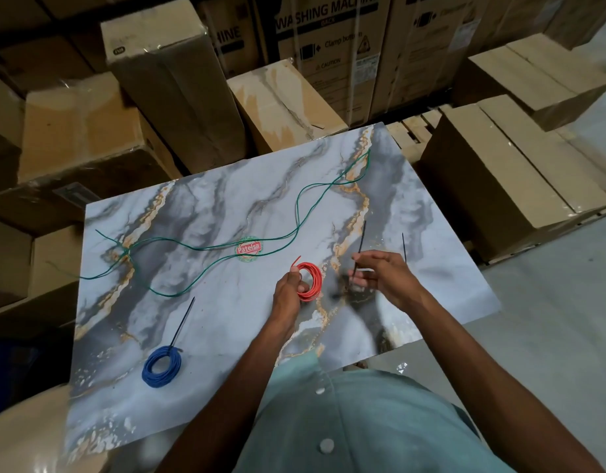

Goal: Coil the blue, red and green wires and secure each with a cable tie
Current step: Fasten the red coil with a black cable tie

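Head view — right hand (385,273) blurred, cable tie (359,249) indistinct.

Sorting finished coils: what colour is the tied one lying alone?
Blue coil, head view.

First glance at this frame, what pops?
The red coil at centre, gripped by the left hand, while the right hand pinches a black cable tie. The blue coil, already tied, lies near left; the green wire sprawls uncoiled across the marble board.
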A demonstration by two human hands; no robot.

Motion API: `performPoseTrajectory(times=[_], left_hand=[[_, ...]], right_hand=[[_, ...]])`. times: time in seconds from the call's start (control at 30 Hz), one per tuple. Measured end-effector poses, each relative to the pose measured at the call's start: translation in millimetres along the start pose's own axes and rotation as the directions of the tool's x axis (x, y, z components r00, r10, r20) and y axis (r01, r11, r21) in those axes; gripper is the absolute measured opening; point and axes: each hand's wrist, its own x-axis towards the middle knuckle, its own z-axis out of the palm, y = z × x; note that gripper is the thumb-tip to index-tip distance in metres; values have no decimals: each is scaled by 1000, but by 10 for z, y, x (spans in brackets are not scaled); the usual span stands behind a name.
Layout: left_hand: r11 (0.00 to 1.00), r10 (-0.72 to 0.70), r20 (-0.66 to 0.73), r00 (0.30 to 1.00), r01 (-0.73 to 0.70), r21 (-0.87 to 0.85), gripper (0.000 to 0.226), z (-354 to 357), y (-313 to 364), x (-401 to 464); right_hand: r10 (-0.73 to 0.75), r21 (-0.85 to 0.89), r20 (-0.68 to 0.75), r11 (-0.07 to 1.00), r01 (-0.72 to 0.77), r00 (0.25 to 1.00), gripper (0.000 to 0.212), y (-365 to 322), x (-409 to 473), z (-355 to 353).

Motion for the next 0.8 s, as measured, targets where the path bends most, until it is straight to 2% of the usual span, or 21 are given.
performPoseTrajectory(times=[0.13, 0.43, 0.7, 0.8], left_hand=[[1000, 14, -67, 998, -15, -25, 38, -193, 16, -12], [991, 30, -141, 990, -48, -122, 32, -677, 0, -60], [991, 84, -168, 982, -100, -88, 36, -943, -72, -143], [989, 92, -174, 980, -109, -95, 36, -998, -71, -173]], right_hand=[[64, -1, 113, 998, -64, 992, 11, 35, -81, 366], [162, -6, 182, 986, -164, 970, 14, 112, -225, 883], [157, -25, 246, 988, -156, 956, 27, 166, -408, 1164], [135, -87, 264, 989, -116, 955, 29, 202, -443, 1242]])
